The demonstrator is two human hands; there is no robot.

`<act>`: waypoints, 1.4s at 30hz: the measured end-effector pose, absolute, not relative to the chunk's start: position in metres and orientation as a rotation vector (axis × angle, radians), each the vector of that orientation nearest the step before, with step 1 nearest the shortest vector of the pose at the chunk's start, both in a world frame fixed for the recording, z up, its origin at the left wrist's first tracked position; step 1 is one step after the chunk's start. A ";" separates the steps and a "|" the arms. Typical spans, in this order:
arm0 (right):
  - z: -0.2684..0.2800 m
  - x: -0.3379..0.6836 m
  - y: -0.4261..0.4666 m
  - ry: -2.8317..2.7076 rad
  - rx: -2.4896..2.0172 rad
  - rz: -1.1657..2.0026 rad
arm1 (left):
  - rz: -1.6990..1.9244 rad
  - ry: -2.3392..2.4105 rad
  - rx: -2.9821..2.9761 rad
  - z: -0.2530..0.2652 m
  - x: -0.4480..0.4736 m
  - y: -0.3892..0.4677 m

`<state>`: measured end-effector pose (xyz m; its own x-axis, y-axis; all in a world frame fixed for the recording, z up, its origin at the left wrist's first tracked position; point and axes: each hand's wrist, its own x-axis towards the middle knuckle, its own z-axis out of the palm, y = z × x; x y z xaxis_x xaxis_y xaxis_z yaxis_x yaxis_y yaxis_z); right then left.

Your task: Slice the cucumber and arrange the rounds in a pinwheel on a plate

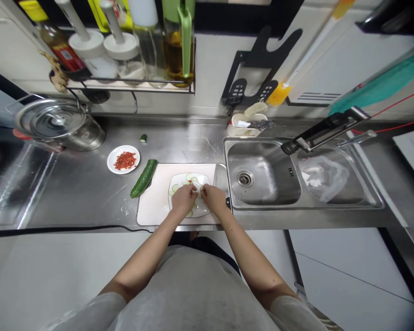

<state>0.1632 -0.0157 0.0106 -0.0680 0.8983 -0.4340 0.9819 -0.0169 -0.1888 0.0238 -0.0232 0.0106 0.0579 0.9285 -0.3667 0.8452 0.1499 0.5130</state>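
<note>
Your hands hang close together over a plate of cucumber slices.
The fingers of your left hand (184,198) and right hand (214,198) are bunched, tips near each other; whether they pinch anything is too small to tell. Right below them sits the plate (202,211) with its pale cucumber slices (192,177), central, likely so both hands reach it equally. Under that, the cutting board (150,209) makes a flat base. Just right of your fingers the knife (221,176) lies along the board's edge, presumably out of the way. To their left, the whole cucumber (144,179) rests against the board, and farther out a small dish (110,162) holds the red bits (126,160) together, seemingly within reach.
</note>
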 end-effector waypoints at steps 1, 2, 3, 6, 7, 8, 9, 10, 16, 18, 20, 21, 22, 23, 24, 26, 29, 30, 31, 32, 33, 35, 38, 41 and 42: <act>0.010 0.162 -0.015 2.063 2.001 -0.665 | 0.174 1.801 1.697 0.011 0.022 -0.023; 0.009 0.162 -0.015 2.065 1.995 -0.663 | 0.180 1.811 1.697 0.012 0.021 -0.023; 0.008 0.161 -0.015 2.067 1.991 -0.662 | 0.185 1.822 1.698 0.013 0.019 -0.022; 0.008 0.162 -0.015 2.072 2.019 -0.674 | 0.186 1.838 1.696 0.014 0.014 -0.023; 0.009 0.164 -0.015 2.075 2.047 -0.680 | 0.185 1.837 1.693 0.014 0.013 -0.023; 0.010 0.167 -0.015 2.081 2.086 -0.683 | 0.185 1.834 1.690 0.014 0.012 -0.023; 0.011 0.171 -0.016 2.091 2.127 -0.688 | 0.187 1.835 1.687 0.014 0.012 -0.024; 0.013 0.176 -0.016 2.106 2.165 -0.693 | 0.190 1.836 1.683 0.014 0.012 -0.024; 0.016 0.196 -0.018 2.229 2.061 -0.755 | 0.212 1.826 1.717 0.013 0.016 -0.024; 0.016 0.192 -0.018 2.239 1.981 -0.737 | 0.213 1.811 1.739 0.012 0.018 -0.023; 0.016 0.187 -0.017 2.237 1.925 -0.698 | 0.201 1.800 1.748 0.011 0.020 -0.023; 0.016 0.185 -0.017 2.239 1.902 -0.678 | 0.193 1.795 1.749 0.010 0.021 -0.022; 0.015 0.184 -0.017 2.244 1.881 -0.660 | 0.188 1.790 1.750 0.009 0.022 -0.022; 0.015 0.183 -0.017 2.251 1.863 -0.647 | 0.185 1.788 1.751 0.009 0.023 -0.021; 0.015 0.183 -0.017 2.258 1.848 -0.638 | 0.180 1.786 1.752 0.008 0.024 -0.021; 0.015 0.183 -0.017 2.266 1.831 -0.629 | 0.161 1.778 1.761 0.007 0.027 -0.020; 0.014 0.182 -0.018 2.276 1.805 -0.623 | 0.122 1.763 1.776 0.004 0.031 -0.019; 0.014 0.182 -0.018 2.280 1.798 -0.614 | 0.115 1.757 1.782 0.003 0.032 -0.019; 0.014 0.181 -0.018 2.284 1.793 -0.601 | 0.109 1.754 1.789 0.003 0.033 -0.018; 0.014 0.181 -0.017 2.285 1.788 -0.590 | 0.103 1.753 1.795 0.002 0.034 -0.018; 0.014 0.180 -0.017 2.281 1.784 -0.579 | 0.099 1.753 1.803 0.002 0.034 -0.018; 0.014 0.179 -0.016 2.268 1.776 -0.568 | 0.092 1.756 1.817 0.003 0.036 -0.017; 0.015 0.178 -0.015 2.257 1.772 -0.573 | 0.091 1.751 1.832 0.004 0.039 -0.016; 0.016 0.179 -0.016 2.260 1.792 -0.595 | 0.087 1.748 1.841 0.003 0.043 -0.016; 0.016 0.180 -0.017 2.260 1.799 -0.605 | 0.084 1.748 1.842 0.003 0.044 -0.016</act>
